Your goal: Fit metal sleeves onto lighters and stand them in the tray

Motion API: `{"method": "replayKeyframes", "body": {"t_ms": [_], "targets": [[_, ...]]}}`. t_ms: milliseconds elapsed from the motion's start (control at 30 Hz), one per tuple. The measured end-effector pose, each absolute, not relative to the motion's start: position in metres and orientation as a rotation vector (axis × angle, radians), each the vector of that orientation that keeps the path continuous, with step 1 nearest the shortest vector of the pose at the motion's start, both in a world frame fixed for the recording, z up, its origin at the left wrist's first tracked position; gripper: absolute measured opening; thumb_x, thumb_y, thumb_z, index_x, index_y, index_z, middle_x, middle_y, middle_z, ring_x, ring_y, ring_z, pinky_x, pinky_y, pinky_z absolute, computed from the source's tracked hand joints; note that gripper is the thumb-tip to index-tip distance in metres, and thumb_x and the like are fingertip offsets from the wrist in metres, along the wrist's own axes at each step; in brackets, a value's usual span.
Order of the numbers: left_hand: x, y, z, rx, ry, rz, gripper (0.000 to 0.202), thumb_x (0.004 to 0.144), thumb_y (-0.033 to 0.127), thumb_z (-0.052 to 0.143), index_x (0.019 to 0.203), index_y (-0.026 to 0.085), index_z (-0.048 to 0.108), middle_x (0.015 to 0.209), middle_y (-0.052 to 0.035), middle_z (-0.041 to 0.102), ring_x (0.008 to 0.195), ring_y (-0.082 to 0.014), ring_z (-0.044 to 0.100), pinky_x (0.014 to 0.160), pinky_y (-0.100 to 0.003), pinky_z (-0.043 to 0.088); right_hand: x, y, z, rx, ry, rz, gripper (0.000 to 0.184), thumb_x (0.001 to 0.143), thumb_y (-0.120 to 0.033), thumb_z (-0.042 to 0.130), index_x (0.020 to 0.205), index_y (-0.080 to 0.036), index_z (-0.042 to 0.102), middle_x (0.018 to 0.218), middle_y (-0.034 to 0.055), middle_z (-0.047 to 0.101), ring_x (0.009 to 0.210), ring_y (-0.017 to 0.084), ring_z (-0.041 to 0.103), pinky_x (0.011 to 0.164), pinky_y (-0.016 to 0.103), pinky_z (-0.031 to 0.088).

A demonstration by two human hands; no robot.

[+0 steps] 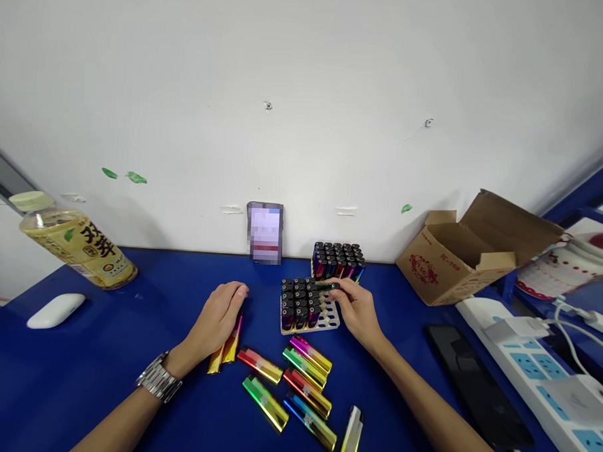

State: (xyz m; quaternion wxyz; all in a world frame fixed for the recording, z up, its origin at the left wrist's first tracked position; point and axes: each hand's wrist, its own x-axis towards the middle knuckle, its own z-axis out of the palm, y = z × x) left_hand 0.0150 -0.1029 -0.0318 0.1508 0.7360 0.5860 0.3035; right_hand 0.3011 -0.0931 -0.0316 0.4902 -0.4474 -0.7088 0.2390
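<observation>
My right hand pinches a lighter by its dark top, over the right part of a pale tray with round holes. Dark-topped lighters stand upright in rows on the tray's left side. My left hand, with a metal watch on the wrist, is closed around two shiny lighters whose gold-orange ends stick out below it; its fingertips are hidden. Several loose lighters in red, green, blue and magenta fading to gold lie on the blue table between my hands. One silver-gold lighter lies nearest me.
Behind the tray stands a full block of lighters. A phone leans on the wall. An open cardboard box, a black phone and a power strip lie right; a drink bottle and white case left.
</observation>
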Motion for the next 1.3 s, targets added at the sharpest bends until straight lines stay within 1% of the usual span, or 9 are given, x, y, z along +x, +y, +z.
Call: {"method": "replayKeyframes", "body": {"t_ms": [233,467,733,900,933,1067,1133,1200,1300], "targets": [[0.015,-0.103,-0.031,2.105,1.689,0.859,0.044,0.096,0.048,0.023,0.091,0.022,0.058,0.092,-0.0052,0.066,0.091,-0.0229,0.059,0.086,-0.040,0.046,0.296,-0.092,-0.024,-1.110,-1.956,0.381,0.029,0.093,-0.023,0.041,0.070,-0.019,0.058,0.061,0.0024,0.054,0.057,0.017,0.052,0.056,0.027,0.040],[0.015,-0.103,-0.031,2.104,1.678,0.852,0.043,0.096,0.048,0.023,0.092,0.022,0.057,0.092,-0.0061,0.066,0.090,-0.0234,0.058,0.088,-0.041,0.045,0.292,-0.090,-0.028,-1.145,-1.791,0.293,0.024,0.093,-0.025,0.040,0.087,-0.018,0.062,0.064,0.0021,0.056,0.059,0.017,0.054,0.058,0.027,0.041],[0.015,-0.103,-0.031,2.096,1.675,0.855,0.042,0.096,0.048,0.024,0.093,0.023,0.057,0.092,-0.0058,0.066,0.091,-0.0236,0.058,0.087,-0.041,0.045,0.285,-0.076,-0.027,-1.184,-1.983,0.369,0.032,0.092,-0.024,0.037,0.062,-0.021,0.046,0.058,0.0016,0.051,0.054,0.016,0.049,0.053,0.027,0.035],[0.016,-0.103,-0.031,2.094,1.678,0.859,0.042,0.095,0.049,0.024,0.092,0.022,0.057,0.092,-0.0058,0.065,0.090,-0.0239,0.059,0.087,-0.041,0.045,0.300,-0.100,-0.006,-1.364,-1.986,0.416,0.020,0.088,-0.038,0.053,0.078,-0.020,0.055,0.054,-0.0030,0.048,0.052,0.016,0.047,0.053,0.026,0.034],[0.016,-0.104,-0.030,2.096,1.680,0.855,0.042,0.095,0.048,0.024,0.091,0.022,0.057,0.092,-0.0056,0.065,0.090,-0.0238,0.059,0.087,-0.041,0.045,0.306,-0.112,0.001,-1.367,-1.996,0.392,0.021,0.087,-0.037,0.055,0.075,-0.020,0.054,0.055,-0.0029,0.047,0.051,0.015,0.046,0.053,0.027,0.034],[0.016,-0.104,-0.029,2.116,1.676,0.837,0.042,0.096,0.045,0.022,0.090,0.022,0.057,0.091,-0.0054,0.065,0.089,-0.0234,0.058,0.086,-0.041,0.044,0.329,-0.169,0.026,-1.049,-2.509,0.697,0.009,0.076,-0.021,0.066,0.076,-0.021,0.056,0.076,0.0011,0.058,0.073,0.018,0.055,0.077,0.033,0.042],[0.016,-0.104,-0.029,2.123,1.670,0.833,0.042,0.096,0.045,0.022,0.090,0.022,0.057,0.091,-0.0055,0.065,0.089,-0.0234,0.058,0.087,-0.041,0.044,0.334,-0.192,0.031,-1.082,-2.634,0.874,0.022,0.071,-0.026,0.075,0.088,-0.024,0.060,0.095,0.0028,0.058,0.087,0.020,0.057,0.092,0.038,0.038],[0.016,-0.103,-0.030,2.122,1.667,0.835,0.043,0.096,0.047,0.022,0.090,0.022,0.056,0.091,-0.0055,0.065,0.089,-0.0235,0.058,0.087,-0.041,0.043,0.336,-0.205,0.031,-1.176,-2.699,0.961,0.021,0.074,-0.023,0.073,0.089,-0.025,0.059,0.101,0.0028,0.057,0.093,0.021,0.056,0.096,0.039,0.036],[0.016,-0.103,-0.031,2.112,1.669,0.841,0.043,0.096,0.047,0.022,0.090,0.022,0.056,0.090,-0.0052,0.065,0.089,-0.0234,0.058,0.088,-0.041,0.043,0.338,-0.205,0.027,-1.315,-2.731,0.997,0.019,0.075,-0.005,0.061,0.082,-0.021,0.053,0.095,0.0027,0.057,0.091,0.020,0.054,0.086,0.033,0.040]]}}
